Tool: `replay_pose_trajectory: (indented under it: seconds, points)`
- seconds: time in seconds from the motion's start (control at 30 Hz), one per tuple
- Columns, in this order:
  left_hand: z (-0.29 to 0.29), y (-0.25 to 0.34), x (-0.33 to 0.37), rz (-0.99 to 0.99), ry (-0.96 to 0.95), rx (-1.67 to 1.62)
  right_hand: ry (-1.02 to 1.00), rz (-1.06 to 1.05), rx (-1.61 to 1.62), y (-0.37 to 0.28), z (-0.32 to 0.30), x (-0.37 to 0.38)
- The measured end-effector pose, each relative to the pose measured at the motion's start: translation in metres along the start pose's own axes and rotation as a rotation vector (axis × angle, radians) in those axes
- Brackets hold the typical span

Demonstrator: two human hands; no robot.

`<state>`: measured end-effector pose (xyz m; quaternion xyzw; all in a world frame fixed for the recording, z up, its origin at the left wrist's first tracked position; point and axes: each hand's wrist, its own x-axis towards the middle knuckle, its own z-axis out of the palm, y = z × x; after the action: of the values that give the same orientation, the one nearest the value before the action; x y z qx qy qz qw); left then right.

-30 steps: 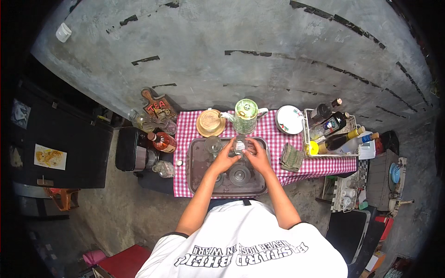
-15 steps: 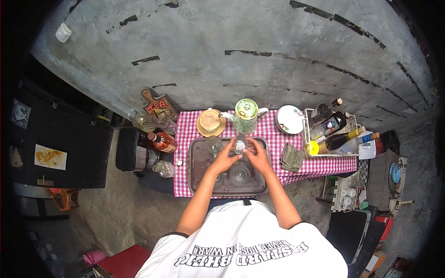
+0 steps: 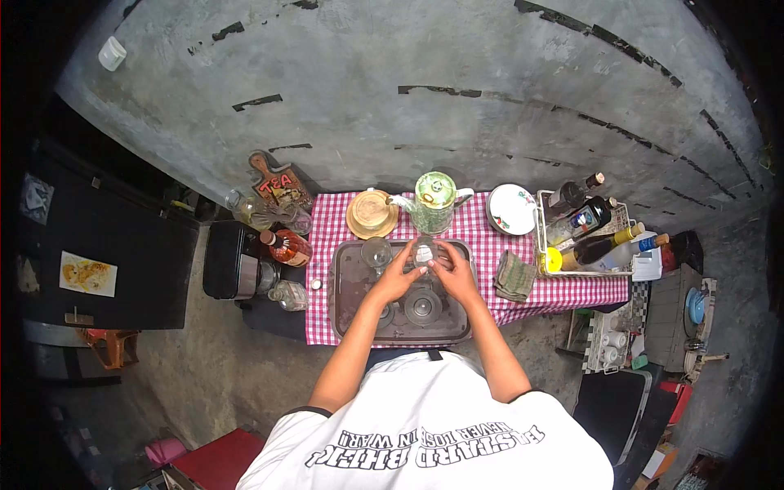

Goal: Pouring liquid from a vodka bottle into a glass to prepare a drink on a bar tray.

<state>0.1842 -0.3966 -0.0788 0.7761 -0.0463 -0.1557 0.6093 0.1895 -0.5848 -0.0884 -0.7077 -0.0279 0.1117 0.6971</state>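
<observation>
1. Nearest, both forearms reach up from the lower edge and meet over a dark metal tray [image 3: 347, 286]. Left hand [image 3: 398, 280] and right hand [image 3: 454, 273] cup a small clear glass [image 3: 424, 251] between them, fingers curled round its sides, probably to steady it from both flanks.
2. The glass sits at the tray's far middle, low over it; whether its base touches the tray cannot be told.
3. Two more glasses lie below the hands on the tray, seen from above; another upright glass [image 3: 376, 251] stands just left of the left hand.
4. Beyond the tray: a glass teapot with a green lid [image 3: 434, 196], a round woven lid or coaster [image 3: 371, 212] to its left, a flowered plate [image 3: 512, 209] to its right.
5. A folded grey-green cloth [image 3: 514, 276] lies right of the tray, within easy reach.
6. A white wire basket [image 3: 545, 237] holds bottles lying tilted.
7. Surface: a small table under a red-and-white checked cloth [image 3: 320, 310]. Behind it, a rough grey concrete wall [image 3: 457, 98]; a dark cabinet [image 3: 106, 253] well to the left.
</observation>
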Motion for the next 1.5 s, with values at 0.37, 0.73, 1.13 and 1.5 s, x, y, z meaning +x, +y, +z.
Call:
replay_pose_trajectory:
  seconds: [0.37,0.73,1.13,1.5]
  points:
    - [0.000,-0.009,0.002,-0.005,0.001,-0.041,0.003,-0.014,0.007,-0.003,0.000,0.000]
    - [0.001,-0.007,0.002,-0.025,0.001,-0.098,0.010,-0.005,0.028,-0.001,0.000,0.000]
    - [0.004,0.011,0.001,-0.029,0.072,-0.003,-0.010,-0.069,-0.112,-0.008,-0.002,0.001]
    - [0.003,0.025,0.009,-0.077,0.101,0.120,-0.016,-0.105,-0.217,-0.017,-0.003,0.011]
